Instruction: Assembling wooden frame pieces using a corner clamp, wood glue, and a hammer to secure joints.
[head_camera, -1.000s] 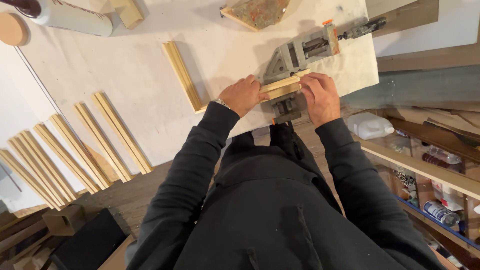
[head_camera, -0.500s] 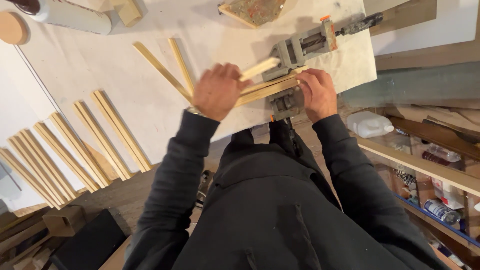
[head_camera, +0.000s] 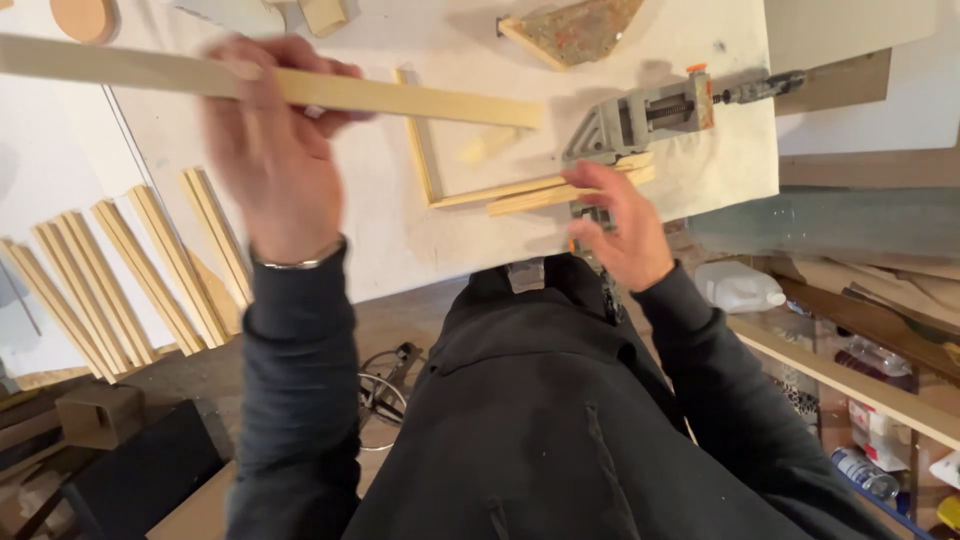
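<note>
White worktop (head_camera: 420, 240) fills the upper frame. Upper left, the left hand (head_camera: 275, 150) grips a long wooden strip (head_camera: 400, 97), fingers wrapped around it. At centre, the right hand (head_camera: 615, 225) presses loosely curled fingers on the strips (head_camera: 540, 192) beside a grey corner clamp (head_camera: 640, 120).

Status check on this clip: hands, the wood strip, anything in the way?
Left hand shut on long wood strip, raised over the table. Right hand open, fingertips on strips at the corner clamp. Nothing blocking.

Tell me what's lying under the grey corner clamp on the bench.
Under the grey corner clamp, pale wooden strips run out leftward across the white bench top. The right hand touches them. Their ends inside the clamp are covered, so how they meet cannot be seen.
</note>
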